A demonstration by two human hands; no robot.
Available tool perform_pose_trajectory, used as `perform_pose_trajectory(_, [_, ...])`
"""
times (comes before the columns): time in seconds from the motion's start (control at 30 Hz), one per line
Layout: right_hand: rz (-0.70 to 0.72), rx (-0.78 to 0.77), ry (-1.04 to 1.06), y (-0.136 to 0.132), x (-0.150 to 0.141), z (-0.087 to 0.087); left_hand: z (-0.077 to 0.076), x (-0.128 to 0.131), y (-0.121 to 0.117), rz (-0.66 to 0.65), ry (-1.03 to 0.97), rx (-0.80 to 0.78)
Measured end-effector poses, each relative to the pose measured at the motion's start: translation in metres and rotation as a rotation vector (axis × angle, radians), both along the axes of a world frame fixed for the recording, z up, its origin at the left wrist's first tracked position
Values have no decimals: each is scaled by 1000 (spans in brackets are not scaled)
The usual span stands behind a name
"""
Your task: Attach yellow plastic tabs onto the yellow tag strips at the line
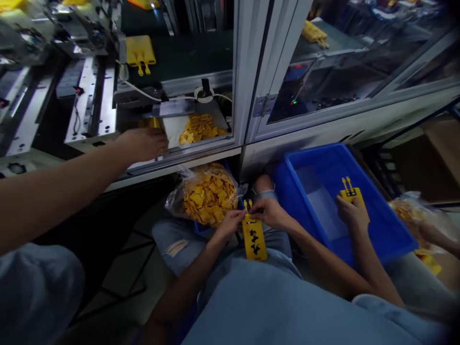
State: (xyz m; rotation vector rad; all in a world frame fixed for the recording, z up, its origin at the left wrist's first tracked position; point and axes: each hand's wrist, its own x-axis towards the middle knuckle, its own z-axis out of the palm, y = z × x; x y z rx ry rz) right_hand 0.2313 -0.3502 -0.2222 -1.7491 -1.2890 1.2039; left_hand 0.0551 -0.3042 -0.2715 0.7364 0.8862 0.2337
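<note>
I hold a yellow rectangular tag [254, 242] with black markings over my lap. My left hand [230, 224] pinches its upper left edge. My right hand [273, 212] is closed on its top, by the two small prongs. A clear bag of small yellow square pieces [208, 194] lies just beyond my left hand, against my knee.
A co-worker's arm reaches from the left, hand [143, 143] at a machine tray of yellow pieces [199, 128]. On the right, another person's hand [354, 213] holds a yellow tag [350, 192] inside a blue bin [391, 230]. A glass-fronted machine frame [251, 72] stands ahead.
</note>
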Motion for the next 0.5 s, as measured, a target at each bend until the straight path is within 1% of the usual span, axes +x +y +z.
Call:
perform_pose_trajectory(0.07, [-67,1,-10,-11,13,11,2,1,0,-17,-2,21])
perform_pose_trajectory(0.1, [-88,0,-16,-19,28,18,2,1,0,-25,-1,35])
perform_pose_trajectory(0.13, [-110,-2,-23,-30,48,26,2,1,0,-29,3,43])
perform_pose_trajectory(0.2, [-201,7,-48,-54,96,43,2,1,0,-35,11,54])
perform_pose_trajectory(0.23, [-307,31,-66,-64,117,50,1,1,1,-39,13,55])
perform_pose_trajectory(0.27, [-411,65,-86,-71,132,54,0,1,1,-40,15,56])
perform_pose_trajectory(0.3, [-460,96,-100,-73,139,56,0,0,1,-39,16,56])
perform_pose_trajectory(0.33, [-431,106,-96,-71,136,55,0,0,1,-36,13,54])
perform_pose_trajectory(0.37, [-333,93,-80,-64,124,51,0,0,1,-33,8,49])
perform_pose_trajectory(0.43, [-78,76,-70,-41,80,36,0,-1,1,-37,-8,37])
perform_pose_trajectory(0.5, [28,74,-53,-16,34,19,2,-1,0,-61,-33,32])
